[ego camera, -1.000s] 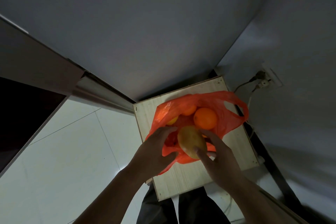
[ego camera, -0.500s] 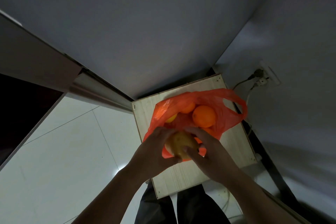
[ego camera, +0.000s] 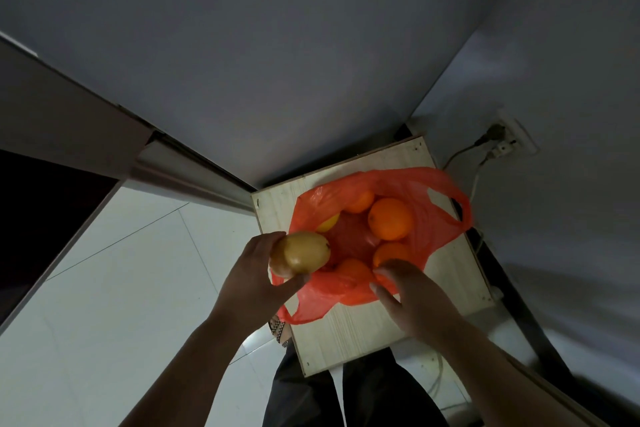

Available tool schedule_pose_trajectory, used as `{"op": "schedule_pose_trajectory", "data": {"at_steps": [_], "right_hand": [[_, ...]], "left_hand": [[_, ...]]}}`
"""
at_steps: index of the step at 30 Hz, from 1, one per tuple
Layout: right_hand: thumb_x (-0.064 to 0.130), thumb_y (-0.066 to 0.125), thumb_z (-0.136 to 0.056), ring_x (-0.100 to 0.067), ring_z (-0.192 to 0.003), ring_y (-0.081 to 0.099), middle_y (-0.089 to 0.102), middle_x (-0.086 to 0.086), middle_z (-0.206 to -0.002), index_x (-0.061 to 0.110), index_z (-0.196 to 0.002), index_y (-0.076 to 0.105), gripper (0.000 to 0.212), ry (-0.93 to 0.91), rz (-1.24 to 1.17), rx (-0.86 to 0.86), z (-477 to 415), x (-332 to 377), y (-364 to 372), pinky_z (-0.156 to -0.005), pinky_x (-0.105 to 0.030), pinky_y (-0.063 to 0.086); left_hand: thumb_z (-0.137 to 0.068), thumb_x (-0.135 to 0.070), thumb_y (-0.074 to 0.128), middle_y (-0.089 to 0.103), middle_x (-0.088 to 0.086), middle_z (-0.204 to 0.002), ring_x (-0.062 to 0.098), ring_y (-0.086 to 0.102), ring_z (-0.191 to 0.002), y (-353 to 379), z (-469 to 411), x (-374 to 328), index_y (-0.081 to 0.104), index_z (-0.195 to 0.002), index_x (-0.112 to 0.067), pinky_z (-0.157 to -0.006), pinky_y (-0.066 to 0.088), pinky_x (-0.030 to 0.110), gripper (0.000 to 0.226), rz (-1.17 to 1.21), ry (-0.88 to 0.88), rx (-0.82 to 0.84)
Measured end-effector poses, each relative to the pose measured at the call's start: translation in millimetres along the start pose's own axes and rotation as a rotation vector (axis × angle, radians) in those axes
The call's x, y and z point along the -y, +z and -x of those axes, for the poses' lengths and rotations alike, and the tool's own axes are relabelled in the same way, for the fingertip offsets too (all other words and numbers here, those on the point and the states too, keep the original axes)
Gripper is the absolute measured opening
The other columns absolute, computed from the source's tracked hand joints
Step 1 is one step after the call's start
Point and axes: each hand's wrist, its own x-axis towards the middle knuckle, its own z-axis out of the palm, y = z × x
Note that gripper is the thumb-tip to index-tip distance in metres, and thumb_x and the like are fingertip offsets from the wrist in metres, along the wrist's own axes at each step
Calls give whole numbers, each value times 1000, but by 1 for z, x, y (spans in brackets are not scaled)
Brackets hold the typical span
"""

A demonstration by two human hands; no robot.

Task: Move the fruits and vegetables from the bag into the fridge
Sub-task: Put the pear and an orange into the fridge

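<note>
Left hand [ego camera: 254, 276], fingers curled round potato [ego camera: 300, 252]; right hand [ego camera: 410, 293], fingers straight, empty, over red bag [ego camera: 437, 215]

Your red plastic bag [ego camera: 433, 229] sits on the pale wooden desk [ego camera: 346, 333], round oranges [ego camera: 390, 218] inside. Your left hand [ego camera: 256, 274] holds the oval brown potato [ego camera: 301, 251] at its left rim, your right hand [ego camera: 408, 291] at its near rim.

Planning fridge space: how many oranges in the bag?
4 in the bag: large orange at the far side; second orange behind it; third orange by the right hand; fourth orange at the near rim. More may hide underneath.
</note>
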Motion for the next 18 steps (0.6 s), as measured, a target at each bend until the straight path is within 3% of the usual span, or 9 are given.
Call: {"op": "schedule_pose_trajectory", "data": {"at_steps": [4,7,12,18], "right_hand": [[45,48,-90,0,-94,54,64,3,-108,20,-115,59,37,4,-53,-94,8,-1,-1,-76,-3,31],[34,50,-86,-5,-96,56,63,4,-110,18,-111,61,31,10,-128,-198,-2,1,-14,-79,-4,32],[26,61,-88,-25,-120,48,51,-10,-133,11,-128,51,43,39,-26,-305,-41,6,-27,-90,-26,38],[33,62,-86,-30,-136,29,35,-10,-146,16,-141,31,65,92,197,-135,-75,-4,-14,-105,-44,34]], "left_hand": [[-70,-44,75,49,-3,-129,6,42,-102,3,-2,1,43,-131,-22,-82,41,22,72,-18,-65,16],[-70,-46,75,50,-4,-128,5,43,-101,8,-3,-2,44,-130,-22,-82,41,21,72,-2,-61,24],[-71,-48,73,50,-5,-128,5,42,-102,12,-8,-10,43,-131,-25,-83,41,21,71,9,-40,28],[-71,-53,71,49,-8,-130,4,41,-102,13,-14,-18,40,-132,-28,-84,39,21,72,6,-57,57]]}}
